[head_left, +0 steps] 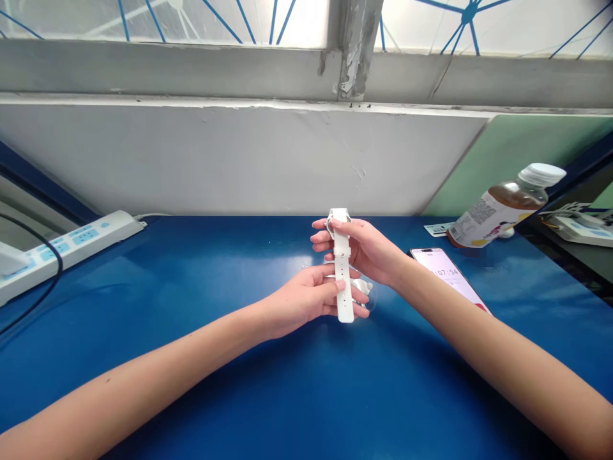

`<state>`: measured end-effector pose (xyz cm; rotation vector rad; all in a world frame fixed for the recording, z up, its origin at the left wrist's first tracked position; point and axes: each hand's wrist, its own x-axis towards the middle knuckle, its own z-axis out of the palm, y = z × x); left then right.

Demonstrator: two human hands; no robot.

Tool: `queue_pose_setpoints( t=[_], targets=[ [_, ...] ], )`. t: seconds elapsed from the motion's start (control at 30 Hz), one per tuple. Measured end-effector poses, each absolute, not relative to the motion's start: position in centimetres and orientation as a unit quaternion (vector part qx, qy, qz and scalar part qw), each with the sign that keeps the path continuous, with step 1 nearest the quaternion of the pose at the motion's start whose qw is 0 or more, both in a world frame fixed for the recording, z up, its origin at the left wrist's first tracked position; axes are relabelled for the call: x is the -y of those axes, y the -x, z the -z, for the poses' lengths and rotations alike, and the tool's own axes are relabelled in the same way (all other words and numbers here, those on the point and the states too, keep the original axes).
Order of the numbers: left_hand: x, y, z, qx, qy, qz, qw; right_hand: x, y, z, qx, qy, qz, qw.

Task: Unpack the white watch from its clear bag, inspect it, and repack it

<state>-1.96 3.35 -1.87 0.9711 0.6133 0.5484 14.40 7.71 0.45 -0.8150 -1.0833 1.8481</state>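
A white wristwatch point(343, 271), its strap hanging nearly upright with a row of holes, is held in both hands above the blue table. My right hand point(366, 246) grips its upper end, thumb in front near a round metallic rim and fingers behind. Lower down, my left hand point(318, 292) pinches the strap between the thumb in front and the fingers behind it. Behind the left fingers lies a small white object with clear plastic point(363, 285), partly hidden, whose kind I cannot make out.
A phone point(447, 271) showing a timer lies beyond my right forearm. Behind it are a capped drink bottle point(500, 207) and a small label card point(437, 229). A white power strip point(90, 241) with a black cable point(53, 275) is at the left. The wall point(230, 163) borders the table's back.
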Motion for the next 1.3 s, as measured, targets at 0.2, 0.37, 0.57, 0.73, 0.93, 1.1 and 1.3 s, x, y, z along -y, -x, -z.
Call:
queue_pose_setpoints(
  t=[0.2, 0.37, 0.57, 0.73, 0.93, 1.1, 1.3],
  targets=[
    [-3.1, 2.0, 1.5, -0.292, -0.454, -0.262, 0.8, -7.5, -14.4, -0.6, 0.419, 0.27, -0.769, 0.399],
    [-2.9, 1.8, 1.7, -0.289, -0.438, -0.263, 0.81, -7.7, -14.4, -0.4, 0.403, 0.242, -0.785, 0.403],
    [-2.9, 1.9, 1.5, -0.278, -0.426, -0.25, 0.824, -8.0, -14.5, -0.3, 0.396, 0.233, -0.803, 0.378],
    [-2.9, 2.0, 1.4, -0.271, -0.424, -0.251, 0.827, -8.1, -14.6, -0.5, 0.381, 0.252, -0.813, 0.362],
    [-3.0, 2.0, 1.7, -0.262, -0.421, -0.247, 0.833, -7.9, -14.6, -0.5, 0.358, 0.236, -0.83, 0.357],
    [-3.0, 2.1, 1.6, -0.253, -0.401, -0.242, 0.847, -8.0, -14.8, -0.9, 0.312, 0.226, -0.834, 0.394],
    [-3.0, 2.6, 1.1, -0.136, -0.323, -0.306, 0.885, -9.0, -15.7, -1.7, 0.254, 0.26, -0.771, 0.523]
  ],
)
